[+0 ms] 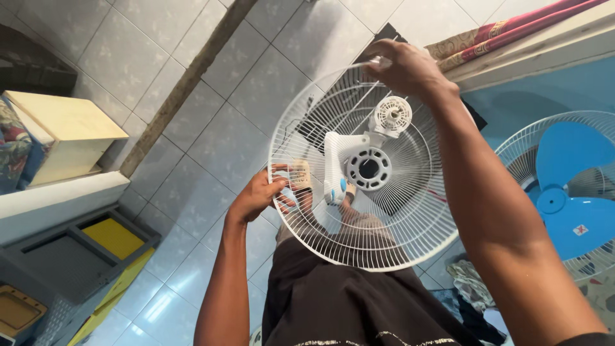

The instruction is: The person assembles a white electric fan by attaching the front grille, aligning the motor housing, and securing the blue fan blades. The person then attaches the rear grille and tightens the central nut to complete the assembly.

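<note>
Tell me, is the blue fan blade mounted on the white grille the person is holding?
No, the white grille held by the left hand and right hand carries no blade; the blue blade belongs to another fan at right.

Bare forearms, dark trimmed garment [333, 301]

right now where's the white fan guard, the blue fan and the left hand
white fan guard [410, 230]: head view, on the wire ribs at lower right.
blue fan [567, 157]: head view, on the upper blade.
left hand [259, 195]: head view, on the back of the hand.
</note>
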